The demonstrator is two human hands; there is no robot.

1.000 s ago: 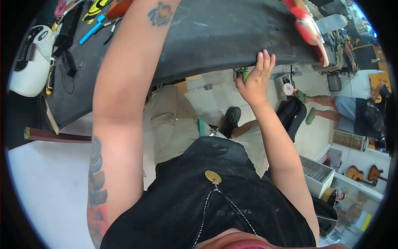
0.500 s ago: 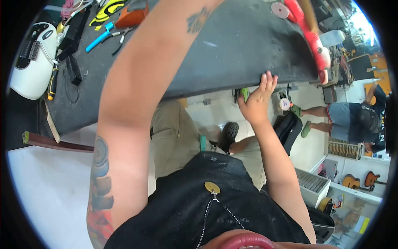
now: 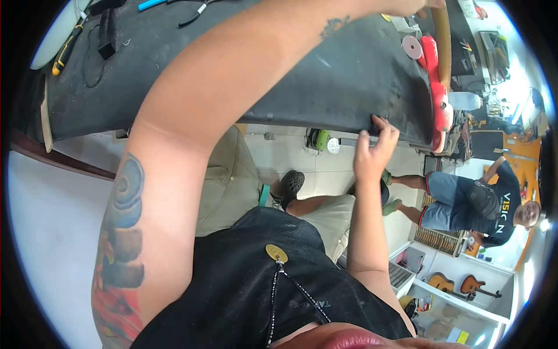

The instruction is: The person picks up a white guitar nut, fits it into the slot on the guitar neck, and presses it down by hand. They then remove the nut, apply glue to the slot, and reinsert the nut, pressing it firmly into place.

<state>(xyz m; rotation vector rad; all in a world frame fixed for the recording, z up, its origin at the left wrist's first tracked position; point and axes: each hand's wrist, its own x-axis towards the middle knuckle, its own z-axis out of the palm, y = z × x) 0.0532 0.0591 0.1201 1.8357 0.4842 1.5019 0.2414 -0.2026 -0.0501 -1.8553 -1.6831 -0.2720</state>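
Observation:
My left arm reaches across the dark-topped workbench (image 3: 314, 87) toward its far right corner. My left hand (image 3: 407, 6) is cut off by the top edge of the view, close to a curved wooden strip (image 3: 445, 35); what its fingers do is hidden. At the bench's near edge, my right hand (image 3: 376, 154) rests with thumb and bent fingers apart, fingertips touching the edge and nothing in its grasp. Beyond that hand lie a long glossy red object (image 3: 437, 93) and a pinkish disc (image 3: 412, 47) with a centre hole.
Pliers (image 3: 195, 14), a blue tool (image 3: 152, 4) and a yellow-black screwdriver (image 3: 67, 49) lie at left. Under the bench, a green power tool (image 3: 318, 139) sits on the floor. A co-worker (image 3: 459, 198) stands at right, near shelved guitars (image 3: 444, 283).
The view has shifted, showing more of the right side. My left hand has moved rightward, partly into view. My right hand's fingers, stretched before, are now bent. The co-worker shows more fully.

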